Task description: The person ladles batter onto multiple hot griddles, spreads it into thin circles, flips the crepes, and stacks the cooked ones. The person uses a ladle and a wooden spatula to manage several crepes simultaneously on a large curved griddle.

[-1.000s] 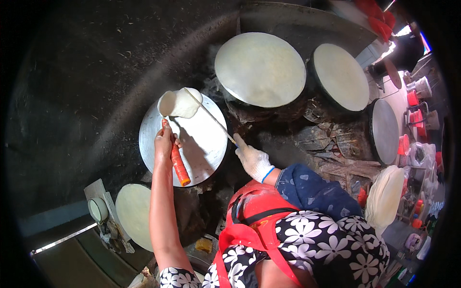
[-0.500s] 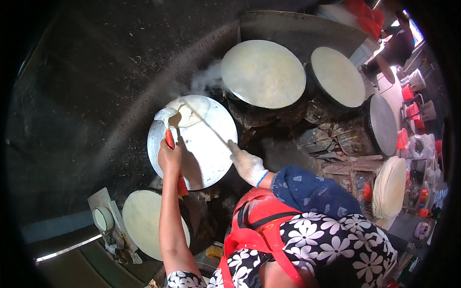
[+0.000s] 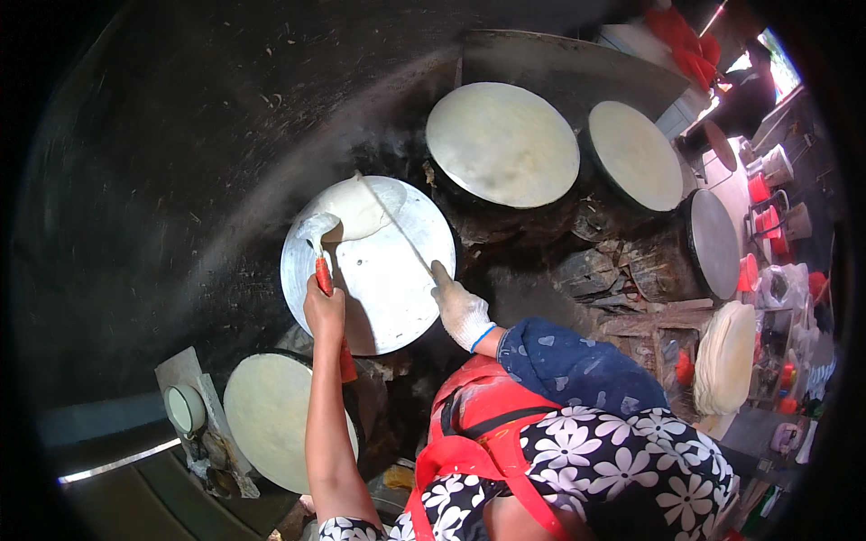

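My bare left hand (image 3: 324, 309) is closed around the red handle of a ladle (image 3: 318, 226). The ladle's bowl, coated in white batter, hangs over the far left part of a round pale metal griddle (image 3: 397, 307). Wet batter (image 3: 356, 210) lies in a patch along the griddle's far edge. In a white glove with a blue cuff, my right hand (image 3: 462, 312) grips the near end of a thin stick (image 3: 394, 221) at the griddle's right rim. That stick slants to the far left across the batter.
Two griddles topped with pale round flatbreads (image 3: 502, 144) (image 3: 636, 155) stand at the far right, beside a bare griddle (image 3: 718, 243). Another flatbread-covered griddle (image 3: 275, 422) is near left, by a small white pot (image 3: 185, 410). Stacked flatbreads (image 3: 726, 358) sit at right.
The ladle's bowl has come slightly nearer over the griddle. The batter patch looks whiter and thicker. Steam by the far griddle has thinned, and the whole view has shifted a little.
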The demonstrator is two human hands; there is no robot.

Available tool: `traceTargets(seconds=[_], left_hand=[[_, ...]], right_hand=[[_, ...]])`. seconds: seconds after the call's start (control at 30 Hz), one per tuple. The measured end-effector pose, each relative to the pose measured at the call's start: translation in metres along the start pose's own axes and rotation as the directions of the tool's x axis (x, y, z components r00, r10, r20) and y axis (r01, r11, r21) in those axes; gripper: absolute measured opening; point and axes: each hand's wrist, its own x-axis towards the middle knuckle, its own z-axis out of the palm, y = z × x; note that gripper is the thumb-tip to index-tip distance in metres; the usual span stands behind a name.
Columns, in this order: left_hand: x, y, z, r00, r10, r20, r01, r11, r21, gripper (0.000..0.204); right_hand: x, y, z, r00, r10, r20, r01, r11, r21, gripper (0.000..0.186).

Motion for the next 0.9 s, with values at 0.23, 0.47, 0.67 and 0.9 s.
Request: traceTargets(seconds=[0.23, 0.47, 0.67, 0.9], left_hand=[[-0.033, -0.007, -0.018, 0.998, -0.062, -0.009, 0.061, 0.996, -0.067, 0.054], [-0.083, -0.06, -0.042, 0.979, -0.169, -0.113, 0.148, 0.974, -0.171, 0.054], [-0.112, -0.079, -0.058, 0.96, -0.207, -0.187, 0.153, 0.952, -0.266, 0.053], [-0.05, -0.049, -0.059, 0.942, -0.314, -0.12, 0.186, 0.784, -0.592, 0.052]], right_hand=[[0.015, -0.014, 0.061, 0.994, -0.112, 0.011, 0.111, 0.991, 0.07, 0.058], [0.009, -0.024, 0.031, 0.948, -0.288, 0.132, 0.315, 0.908, -0.277, 0.062], [0.047, -0.036, 0.006, 0.976, -0.217, 0.037, 0.22, 0.954, -0.202, 0.057], [0.027, -0.044, -0.013, 0.894, -0.319, 0.315, 0.41, 0.865, -0.288, 0.059]])
